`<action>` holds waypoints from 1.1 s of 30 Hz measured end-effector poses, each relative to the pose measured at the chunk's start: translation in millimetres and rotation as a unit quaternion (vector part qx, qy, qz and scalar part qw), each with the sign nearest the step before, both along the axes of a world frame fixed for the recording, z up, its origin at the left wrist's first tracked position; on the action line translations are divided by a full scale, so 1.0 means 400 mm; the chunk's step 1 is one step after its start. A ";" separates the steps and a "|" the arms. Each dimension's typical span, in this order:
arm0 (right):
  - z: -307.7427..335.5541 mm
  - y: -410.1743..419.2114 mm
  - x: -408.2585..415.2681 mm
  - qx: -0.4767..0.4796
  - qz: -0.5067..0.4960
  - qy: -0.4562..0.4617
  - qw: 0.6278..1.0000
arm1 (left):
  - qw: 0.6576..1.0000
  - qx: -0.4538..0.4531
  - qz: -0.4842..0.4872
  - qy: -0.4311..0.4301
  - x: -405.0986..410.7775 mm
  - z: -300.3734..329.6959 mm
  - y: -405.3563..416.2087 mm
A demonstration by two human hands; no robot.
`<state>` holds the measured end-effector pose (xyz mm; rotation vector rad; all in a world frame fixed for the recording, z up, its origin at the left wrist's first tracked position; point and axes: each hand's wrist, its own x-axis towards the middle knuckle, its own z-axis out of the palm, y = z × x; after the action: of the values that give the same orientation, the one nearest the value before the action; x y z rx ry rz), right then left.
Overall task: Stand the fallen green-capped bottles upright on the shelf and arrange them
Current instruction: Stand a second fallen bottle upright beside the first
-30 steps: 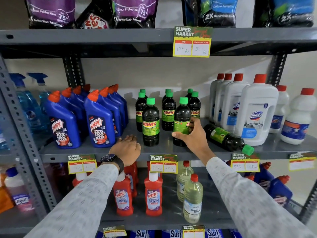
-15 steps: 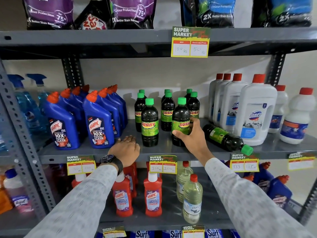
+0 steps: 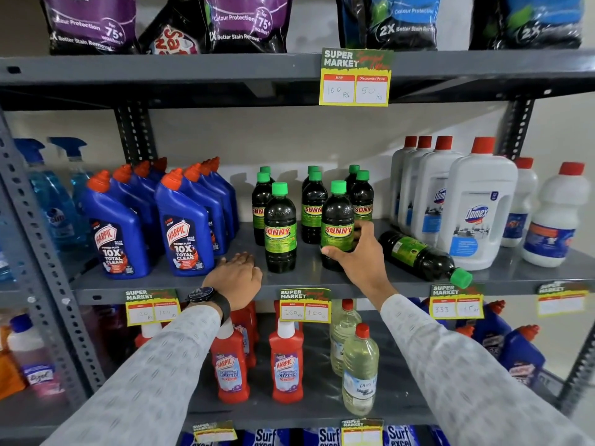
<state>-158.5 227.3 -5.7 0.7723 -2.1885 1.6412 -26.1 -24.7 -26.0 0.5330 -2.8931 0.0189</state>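
While the left hand [image 3: 235,278] rests flat, holding nothing, on the shelf [image 3: 322,281] edge, the right hand [image 3: 360,255] wraps an upright bottle [image 3: 336,220]; the fallen bottle [image 3: 421,255] lies just right of it, cap pointing front-right, so the right hand is nearer.

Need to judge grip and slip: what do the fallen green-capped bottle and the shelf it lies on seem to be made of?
Fallen bottle: likely glossy clear plastic holding dark liquid, judging by the highlights; ribbed green cap, paper-like label. Shelf: looks like grey painted metal, smooth with a dull sheen.
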 end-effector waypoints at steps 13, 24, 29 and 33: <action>0.045 0.286 0.076 0.084 -0.226 0.191 0.952 | 0.999 -0.039 -0.003 -0.034 0.013 0.018 0.013; -0.062 0.384 0.040 -0.072 -0.225 -0.101 0.966 | 0.999 0.022 0.008 -0.034 0.030 0.049 0.040; 0.056 0.378 0.014 -0.112 -0.228 -0.073 0.964 | 0.999 0.028 0.015 -0.019 0.013 0.060 0.028; 0.210 0.368 -0.008 0.024 -0.237 0.028 0.971 | 0.999 0.007 0.006 -0.041 0.025 0.029 0.029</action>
<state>-161.9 374.6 78.1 0.2663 -2.1618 1.3131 -16.3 -13.3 -14.4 0.5637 -2.9712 0.0226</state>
